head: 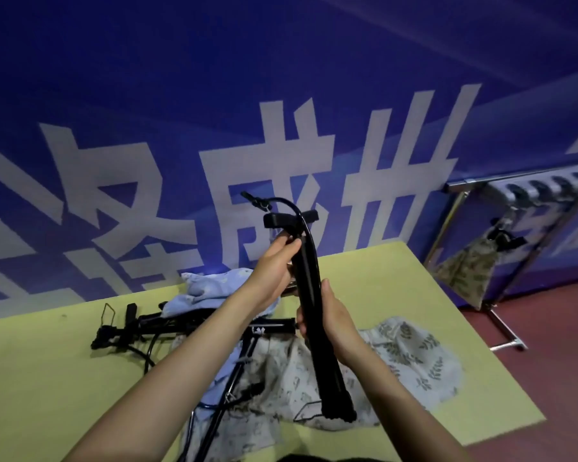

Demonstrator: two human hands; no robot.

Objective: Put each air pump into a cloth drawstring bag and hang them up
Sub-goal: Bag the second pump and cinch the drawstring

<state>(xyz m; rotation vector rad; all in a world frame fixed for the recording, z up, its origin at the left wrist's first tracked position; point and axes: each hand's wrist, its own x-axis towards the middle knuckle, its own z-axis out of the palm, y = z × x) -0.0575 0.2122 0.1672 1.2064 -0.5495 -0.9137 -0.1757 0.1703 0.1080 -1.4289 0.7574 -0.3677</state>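
Observation:
I hold a black air pump [324,358] upright above the yellow-green table [64,388]. My left hand [274,265] grips its upper barrel just under the T-handle, where the hose loops over. My right hand [327,315] wraps the barrel's middle. The pump's foot hangs over a leaf-print cloth drawstring bag [411,361] lying flat on the table. Several more black pumps [154,325] lie in a pile to the left. A light blue bag [207,288] is crumpled behind them. One bagged pump [471,265] hangs from the rack at the right.
A metal rack [521,191] with a row of hooks stands at the right on a dark red floor [554,361]. A blue wall with large white characters rises right behind the table. The table's right edge drops off near the rack's foot.

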